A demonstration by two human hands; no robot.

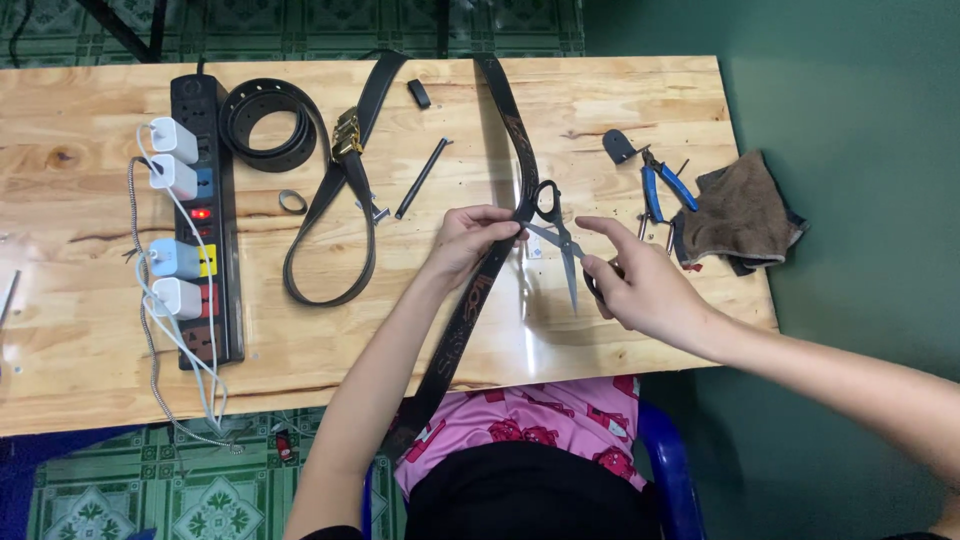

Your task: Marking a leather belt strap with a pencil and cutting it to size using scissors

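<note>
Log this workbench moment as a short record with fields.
Left hand: pinches the long black belt lying across the wooden table
Right hand: at the scissors, blades against the belt
Left side: black power strip with white chargers, coiled belt, buckled belt
Right side: blue-handled pliers, brown cloth

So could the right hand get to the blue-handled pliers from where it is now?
Probably yes: the blue-handled pliers lie on open table just beyond the right hand, nothing between them, though that hand already holds the scissors.

Bright, even overhead light w/ glare on tabletop (560, 330); sharp, soft shadows.
</note>
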